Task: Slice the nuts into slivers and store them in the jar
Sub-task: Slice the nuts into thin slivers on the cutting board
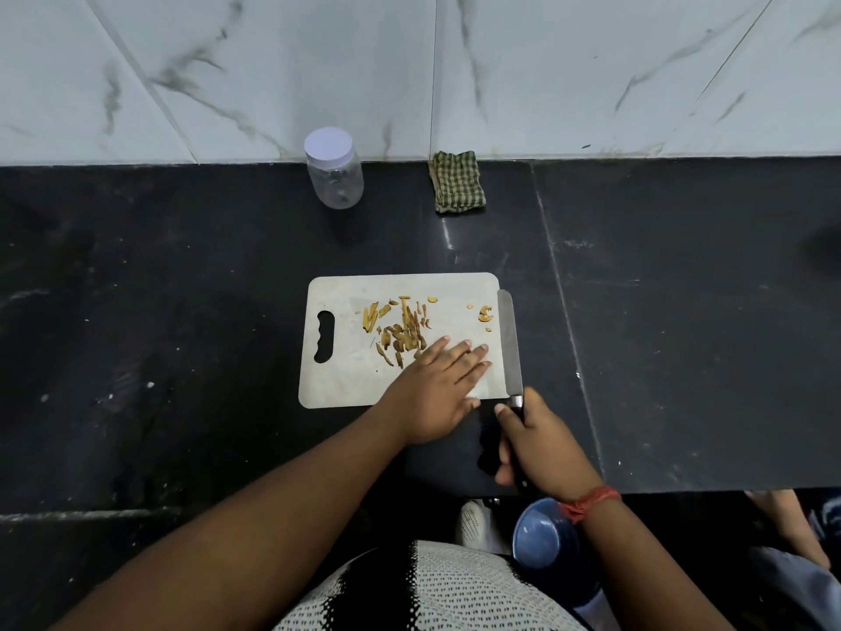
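Observation:
A pale cutting board (346,380) lies on the black counter. A heap of nut slivers (400,332) covers its middle, and a few nut pieces (485,314) lie near its right edge. My left hand (439,384) rests flat on the board with straight fingers, just below and right of the slivers. My right hand (541,444) grips the black handle of a knife (509,343), whose blade lies along the board's right edge. A clear jar (335,175) with a white lid on stands by the wall.
A folded green checked cloth (457,182) lies against the marble wall, right of the jar. The counter's front edge runs just below my right hand. A blue bowl (544,537) and a foot show below that edge.

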`<state>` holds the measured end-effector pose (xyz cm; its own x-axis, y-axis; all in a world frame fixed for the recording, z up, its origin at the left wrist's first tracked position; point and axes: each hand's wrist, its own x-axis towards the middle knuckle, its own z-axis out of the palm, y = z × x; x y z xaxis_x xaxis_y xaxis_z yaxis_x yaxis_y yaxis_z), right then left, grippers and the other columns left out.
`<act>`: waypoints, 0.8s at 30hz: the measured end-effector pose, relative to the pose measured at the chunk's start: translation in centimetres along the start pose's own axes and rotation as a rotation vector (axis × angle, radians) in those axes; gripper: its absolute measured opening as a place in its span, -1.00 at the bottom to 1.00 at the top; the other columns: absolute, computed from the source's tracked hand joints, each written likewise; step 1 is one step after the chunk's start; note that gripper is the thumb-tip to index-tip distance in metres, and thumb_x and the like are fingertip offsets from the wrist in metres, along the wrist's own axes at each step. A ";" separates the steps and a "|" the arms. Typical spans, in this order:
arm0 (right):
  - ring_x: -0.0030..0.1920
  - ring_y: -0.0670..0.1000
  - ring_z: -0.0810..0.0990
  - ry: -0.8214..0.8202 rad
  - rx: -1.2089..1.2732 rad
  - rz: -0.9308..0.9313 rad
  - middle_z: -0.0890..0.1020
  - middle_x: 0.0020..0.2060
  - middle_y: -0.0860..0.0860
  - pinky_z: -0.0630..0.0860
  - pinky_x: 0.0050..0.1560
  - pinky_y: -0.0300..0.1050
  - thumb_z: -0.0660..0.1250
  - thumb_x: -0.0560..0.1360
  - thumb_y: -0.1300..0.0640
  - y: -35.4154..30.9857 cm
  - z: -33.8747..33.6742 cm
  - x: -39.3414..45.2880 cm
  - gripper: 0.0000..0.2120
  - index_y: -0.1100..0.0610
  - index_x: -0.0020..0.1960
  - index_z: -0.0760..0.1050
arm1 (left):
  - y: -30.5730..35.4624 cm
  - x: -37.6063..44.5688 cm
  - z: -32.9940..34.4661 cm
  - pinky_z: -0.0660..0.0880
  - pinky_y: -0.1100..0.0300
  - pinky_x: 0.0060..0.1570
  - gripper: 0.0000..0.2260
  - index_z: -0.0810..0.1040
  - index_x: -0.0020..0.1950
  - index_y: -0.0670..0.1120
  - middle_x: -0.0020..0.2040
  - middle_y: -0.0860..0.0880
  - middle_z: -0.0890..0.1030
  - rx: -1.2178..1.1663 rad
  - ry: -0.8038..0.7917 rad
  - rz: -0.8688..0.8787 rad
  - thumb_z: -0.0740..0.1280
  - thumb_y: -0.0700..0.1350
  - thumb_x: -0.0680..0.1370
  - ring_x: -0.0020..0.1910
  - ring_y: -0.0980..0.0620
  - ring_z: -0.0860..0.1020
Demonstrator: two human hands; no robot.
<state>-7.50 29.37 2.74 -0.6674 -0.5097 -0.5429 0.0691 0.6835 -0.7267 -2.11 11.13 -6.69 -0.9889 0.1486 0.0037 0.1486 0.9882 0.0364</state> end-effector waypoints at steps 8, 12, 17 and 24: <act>-0.48 0.19 0.63 -0.016 -0.023 0.010 0.60 -0.41 0.16 0.43 -0.53 -0.18 0.15 0.64 0.05 0.2 0.0 -0.4 -0.85 0.14 0.00 0.30 | -2.7 -2.1 -0.5 -0.05 -0.09 0.60 -0.36 0.19 0.62 -0.17 0.64 -0.13 0.12 0.036 -0.054 -0.295 -0.12 0.18 0.65 0.63 -0.10 0.03; -0.49 0.18 0.63 -0.001 -0.035 0.001 0.61 -0.40 0.19 0.45 -0.47 -0.10 0.16 0.64 0.04 0.1 0.0 -0.3 -0.82 0.15 -0.02 0.28 | -2.5 -1.9 -1.3 -0.05 -0.10 0.59 -0.41 0.23 0.60 -0.17 0.64 -0.15 0.13 0.023 -0.018 -0.247 -0.04 0.15 0.67 0.63 -0.11 0.04; -0.49 0.20 0.63 0.038 0.012 -0.012 0.61 -0.40 0.18 0.44 -0.52 -0.17 0.16 0.63 0.06 -0.5 0.2 0.2 -0.83 0.13 -0.06 0.28 | -0.2 0.0 -1.2 0.08 -0.11 0.57 -0.47 0.31 0.57 -0.14 0.60 -0.11 0.25 0.012 0.008 0.091 0.08 0.13 0.68 0.60 -0.10 0.18; -0.50 0.20 0.62 0.043 0.032 -0.007 0.60 -0.43 0.15 0.47 -0.50 -0.13 0.16 0.63 0.08 -0.7 0.0 0.1 -0.85 0.15 -0.03 0.29 | -0.5 0.0 -0.5 0.06 -0.08 0.58 -0.46 0.32 0.57 -0.12 0.59 -0.10 0.29 0.034 -0.021 0.034 0.01 0.14 0.69 0.58 -0.10 0.22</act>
<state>-7.65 28.86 3.19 -0.6988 -0.4912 -0.5200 0.0878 0.6626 -0.7438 -2.24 10.61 -6.17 -0.9831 0.1822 -0.0163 0.1822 0.9833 0.0027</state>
